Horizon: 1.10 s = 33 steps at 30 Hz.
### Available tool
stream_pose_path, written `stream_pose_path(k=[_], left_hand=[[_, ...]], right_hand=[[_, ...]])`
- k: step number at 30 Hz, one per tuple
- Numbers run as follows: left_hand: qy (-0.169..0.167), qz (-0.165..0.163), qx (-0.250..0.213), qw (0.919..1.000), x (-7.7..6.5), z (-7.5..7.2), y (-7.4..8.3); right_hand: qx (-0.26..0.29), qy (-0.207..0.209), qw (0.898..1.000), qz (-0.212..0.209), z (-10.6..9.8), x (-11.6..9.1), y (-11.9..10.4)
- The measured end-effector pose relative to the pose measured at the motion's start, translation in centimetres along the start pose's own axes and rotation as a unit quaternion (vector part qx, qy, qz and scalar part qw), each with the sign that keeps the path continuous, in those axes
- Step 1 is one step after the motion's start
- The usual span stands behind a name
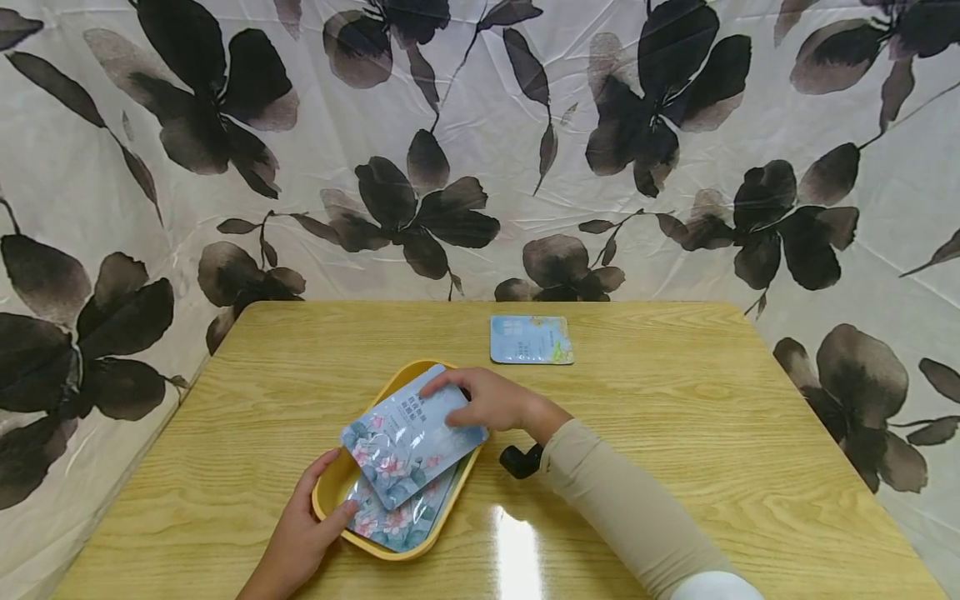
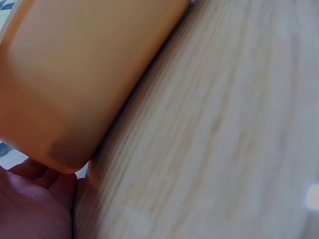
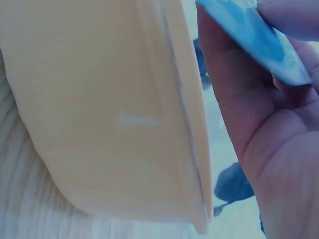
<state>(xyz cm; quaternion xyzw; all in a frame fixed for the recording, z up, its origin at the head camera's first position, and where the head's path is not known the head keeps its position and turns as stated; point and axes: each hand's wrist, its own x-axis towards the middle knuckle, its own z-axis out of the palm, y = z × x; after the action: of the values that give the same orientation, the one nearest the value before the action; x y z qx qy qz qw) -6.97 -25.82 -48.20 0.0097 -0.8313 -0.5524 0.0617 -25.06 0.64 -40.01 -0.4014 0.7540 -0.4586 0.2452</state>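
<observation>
Over the tub [image 1: 336, 477], your right hand [image 1: 491, 402] pinches the top packet [image 1: 408, 437], likely light, bendy and slick, so best held by its edges, while your left hand [image 1: 309, 512] holds the tub.

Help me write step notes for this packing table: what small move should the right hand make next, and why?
If the upper packet is going in, probably turn it in line with the basket and ease it down: the right hand pinches it, it sits askew over the lower packet, and the left hand holds the basket.
</observation>
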Motion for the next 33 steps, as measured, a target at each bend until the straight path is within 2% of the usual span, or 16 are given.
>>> stream_pose_path(k=[9,15,21,28,33], left_hand=[[-0.005,-0.015,-0.021,0.9996,0.0,0.1,0.3],[-0.007,-0.011,-0.044,0.9989,-0.1,0.1,0.2],[-0.003,-0.005,-0.047,0.9989,-0.1,0.1,0.1],[-0.002,-0.013,-0.028,0.9995,-0.1,0.1,0.2],[-0.004,-0.017,-0.029,0.9994,-0.1,0.2,0.2]], right_hand=[[0.002,0.039,0.999,-0.017,-1.7,-1.2,0.9],[0.038,0.076,0.996,-0.02,-3.0,-2.1,1.2],[0.086,0.125,0.988,-0.005,-4.2,-3.2,1.9],[0.136,0.171,0.976,-0.012,-5.5,-4.5,2.6],[0.136,0.209,0.968,-0.002,-6.4,-5.4,3.3]])
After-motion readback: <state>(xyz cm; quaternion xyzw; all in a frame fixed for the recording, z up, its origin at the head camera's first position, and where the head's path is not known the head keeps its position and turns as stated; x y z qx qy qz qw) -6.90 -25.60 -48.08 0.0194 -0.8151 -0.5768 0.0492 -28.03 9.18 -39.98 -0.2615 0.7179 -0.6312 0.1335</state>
